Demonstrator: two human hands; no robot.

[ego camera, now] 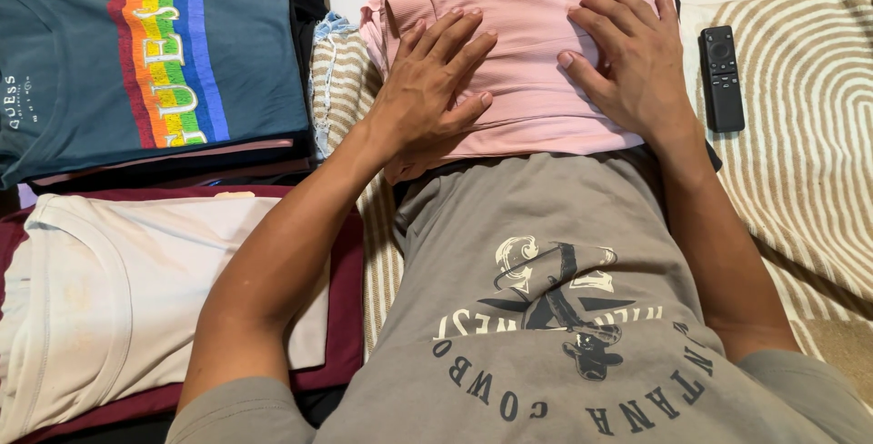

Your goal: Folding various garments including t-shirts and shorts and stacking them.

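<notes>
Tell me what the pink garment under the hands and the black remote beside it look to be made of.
Pink garment: apparently a soft ribbed knit, matte; fine parallel ribs show, and both hands, left and right, lie flat on it. Remote: probably hard matte plastic, with a smooth, rigid black case and buttons.

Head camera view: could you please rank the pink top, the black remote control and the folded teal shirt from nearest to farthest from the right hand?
1. Pink top: directly under the right hand, touching it.
2. Black remote control: just right of it, on the striped cover.
3. Folded teal shirt: far left, on a stack.
</notes>
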